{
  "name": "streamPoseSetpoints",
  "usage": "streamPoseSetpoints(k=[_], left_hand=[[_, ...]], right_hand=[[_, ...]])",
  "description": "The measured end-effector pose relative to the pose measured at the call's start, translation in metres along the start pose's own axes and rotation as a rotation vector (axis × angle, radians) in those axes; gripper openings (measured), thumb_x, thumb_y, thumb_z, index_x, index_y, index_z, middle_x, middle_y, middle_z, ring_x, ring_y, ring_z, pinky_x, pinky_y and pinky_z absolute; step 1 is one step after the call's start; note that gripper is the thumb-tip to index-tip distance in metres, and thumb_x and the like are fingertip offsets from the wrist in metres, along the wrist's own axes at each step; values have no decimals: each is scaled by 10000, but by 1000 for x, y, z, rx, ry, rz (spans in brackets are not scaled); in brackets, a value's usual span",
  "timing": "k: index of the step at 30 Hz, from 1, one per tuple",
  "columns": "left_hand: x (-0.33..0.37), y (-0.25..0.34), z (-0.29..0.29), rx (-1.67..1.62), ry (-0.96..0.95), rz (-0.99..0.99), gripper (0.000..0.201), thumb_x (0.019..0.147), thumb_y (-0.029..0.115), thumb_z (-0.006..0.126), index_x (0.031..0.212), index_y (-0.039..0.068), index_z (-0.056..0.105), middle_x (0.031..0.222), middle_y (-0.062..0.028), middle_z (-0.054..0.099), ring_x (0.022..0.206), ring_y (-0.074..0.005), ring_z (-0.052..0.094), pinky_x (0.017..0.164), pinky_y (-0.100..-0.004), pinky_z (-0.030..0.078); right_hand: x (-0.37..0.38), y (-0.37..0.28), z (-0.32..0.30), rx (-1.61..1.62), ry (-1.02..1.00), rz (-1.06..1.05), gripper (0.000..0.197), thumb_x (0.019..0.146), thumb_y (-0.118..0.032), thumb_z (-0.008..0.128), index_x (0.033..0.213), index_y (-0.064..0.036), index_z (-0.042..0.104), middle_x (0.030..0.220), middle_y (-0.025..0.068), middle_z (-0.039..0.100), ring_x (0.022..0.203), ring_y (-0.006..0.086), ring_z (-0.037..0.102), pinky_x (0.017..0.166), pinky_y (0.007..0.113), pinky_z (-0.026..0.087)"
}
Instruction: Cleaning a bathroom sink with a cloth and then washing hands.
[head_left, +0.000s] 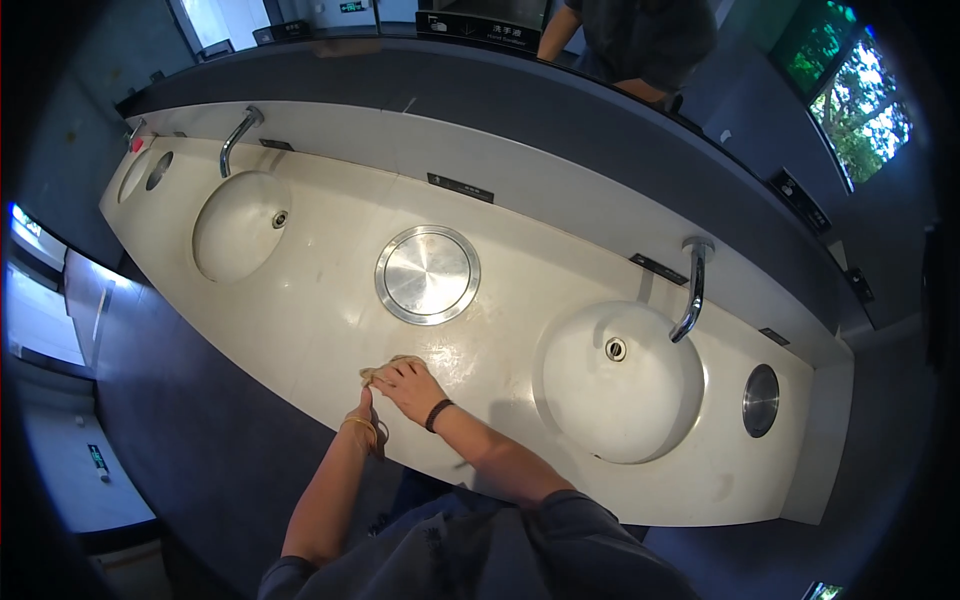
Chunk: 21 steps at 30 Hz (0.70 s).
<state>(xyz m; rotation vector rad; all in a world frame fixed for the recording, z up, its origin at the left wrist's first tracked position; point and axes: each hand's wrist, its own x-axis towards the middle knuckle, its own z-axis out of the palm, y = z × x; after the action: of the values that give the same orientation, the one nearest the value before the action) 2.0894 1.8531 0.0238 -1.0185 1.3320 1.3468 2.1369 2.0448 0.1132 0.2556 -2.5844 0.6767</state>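
Likely wiping: right grip (408, 388) curled over tan cloth (370, 375), left grip (364, 407) alongside, can't tell closure; next stroke needs steady pressure.

cloth (374, 376): matt | ctrtop (325, 310): smooth, glossy | rnd lid (428, 275): shiny mtl

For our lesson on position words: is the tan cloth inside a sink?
No, the tan cloth lies on the pale countertop, under the right hand.

Long cream countertop (310, 325) with a round steel lid (428, 275) and tan cloth (374, 375).
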Motion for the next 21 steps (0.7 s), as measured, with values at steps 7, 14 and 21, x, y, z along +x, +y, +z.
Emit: streamPoseSetpoints(k=[7, 14, 21], left_hand=[[-47, 5, 30, 179, 255, 12, 1028, 655, 745, 424, 1313, -8, 186, 1375, -191, 132, 1241, -383, 142, 950, -558, 141], [-28, 8, 25, 221, 390, -15, 1007, 680, 722, 430, 1272, -77, 270, 1347, -202, 264, 1224, -334, 284, 971, -478, 244], [-8, 3, 5, 278, 363, -20, 1035, 667, 744, 408, 1282, -74, 250, 1361, -208, 230, 1240, -348, 248, 975, -492, 225]], right_hand=[[-59, 188, -135, -644, 100, 746, 307, 758, -77, 455, 1008, -213, 570, 865, 83, 511, 782, 265, 497, 680, 355, 433], [-58, 197, -160, -427, 360, 1015, 200, 799, -117, 474, 952, -173, 591, 874, 131, 522, 795, 285, 498, 695, 385, 415], [-35, 202, -132, -479, -49, 442, 337, 762, -103, 455, 1051, -238, 563, 1095, 56, 467, 997, 269, 444, 865, 386, 361]])
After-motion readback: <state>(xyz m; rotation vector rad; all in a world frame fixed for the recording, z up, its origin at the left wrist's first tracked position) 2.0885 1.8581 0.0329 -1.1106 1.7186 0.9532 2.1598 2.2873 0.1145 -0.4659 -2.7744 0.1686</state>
